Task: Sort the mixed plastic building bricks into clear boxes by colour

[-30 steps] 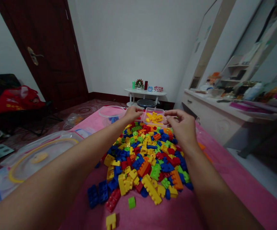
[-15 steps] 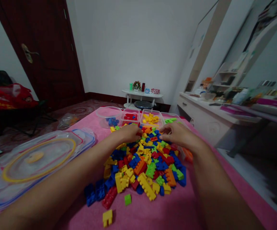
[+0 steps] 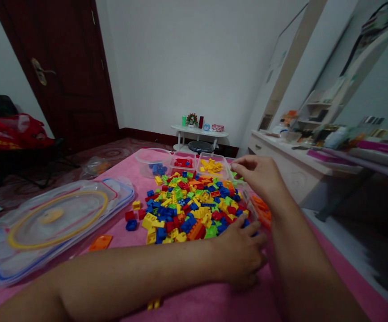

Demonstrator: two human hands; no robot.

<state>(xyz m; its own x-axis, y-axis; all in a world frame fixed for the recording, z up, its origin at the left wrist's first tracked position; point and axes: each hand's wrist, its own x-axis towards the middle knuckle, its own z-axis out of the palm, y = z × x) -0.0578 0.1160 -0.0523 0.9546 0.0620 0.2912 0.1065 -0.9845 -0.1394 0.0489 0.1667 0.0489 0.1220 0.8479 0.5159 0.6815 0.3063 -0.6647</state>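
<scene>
A heap of mixed plastic building blocks (image 3: 180,208) in red, yellow, blue, green and orange covers the middle of the pink cloth. My left forearm crosses in front of it. My left hand (image 3: 242,252) is at the heap's front right edge, palm down, fingers spread over and touching blocks. My right hand (image 3: 259,176) is raised over the rightmost back container, thumb and forefinger pinched; anything between them is too small to make out, and the hand hides most of that container. Along the back stand a clear box of red blocks (image 3: 183,163) and a box of yellow blocks (image 3: 212,166).
A round clear tub (image 3: 143,166) with blue blocks stands at the back left. Orange blocks (image 3: 263,209) lie in a clear container beyond my right wrist. Clear lids (image 3: 56,223) are stacked at the left, an orange piece (image 3: 100,242) beside them. A white dresser (image 3: 288,161) stands right.
My left hand has swung from the back of the heap to its front right edge. My right hand has lifted from the heap to above the rightmost back container. Some blocks have shifted.
</scene>
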